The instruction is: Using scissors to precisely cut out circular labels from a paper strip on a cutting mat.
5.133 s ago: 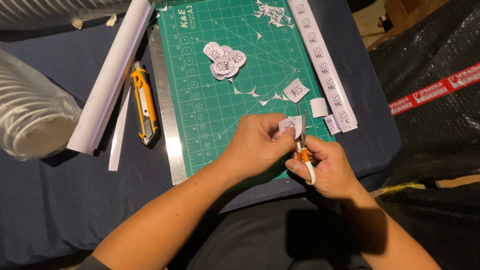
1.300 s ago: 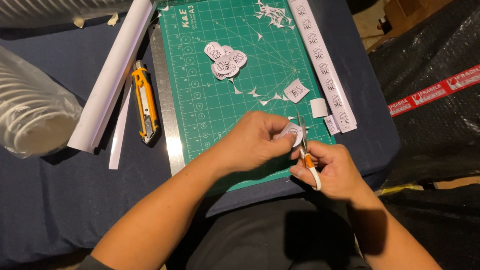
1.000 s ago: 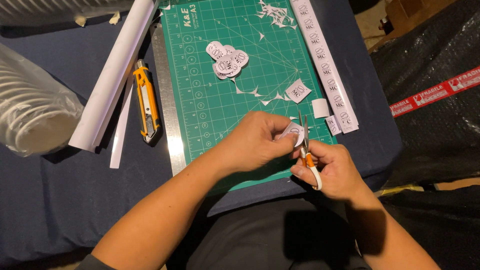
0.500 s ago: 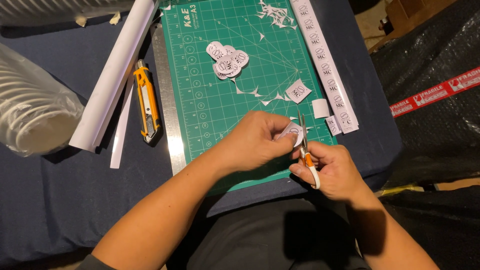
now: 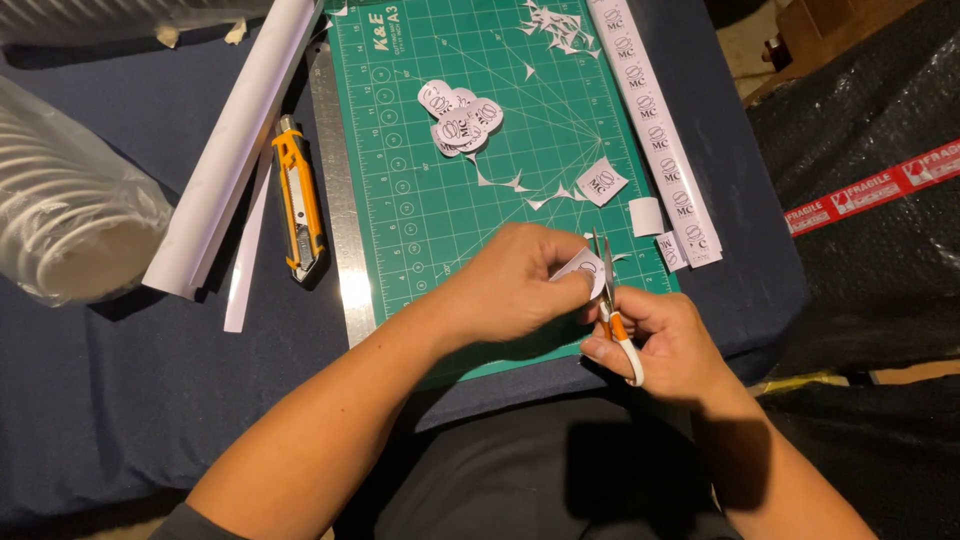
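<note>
My left hand [image 5: 515, 285] pinches a small white paper label [image 5: 584, 270] over the near edge of the green cutting mat [image 5: 420, 190]. My right hand [image 5: 665, 335] grips small scissors with orange and white handles [image 5: 612, 315], their blades up against the label's right edge. A pile of round cut-out labels [image 5: 458, 118] lies on the mat further back. One square uncut label [image 5: 602, 182] lies to the right of the mat's middle, with thin paper offcuts [image 5: 520, 185] beside it.
A long printed label strip [image 5: 655, 125] runs along the mat's right side. A steel ruler [image 5: 338, 200] borders its left, then an orange utility knife [image 5: 300, 200] and a rolled white sheet [image 5: 235, 140]. A bag of stacked white cups [image 5: 70, 220] lies far left. Black wrapped bundle [image 5: 870, 200] at right.
Both hands stay over the mat's near edge; the label has turned slightly in my left fingers while the scissors keep working along its edge. Nothing else on the table has moved.
</note>
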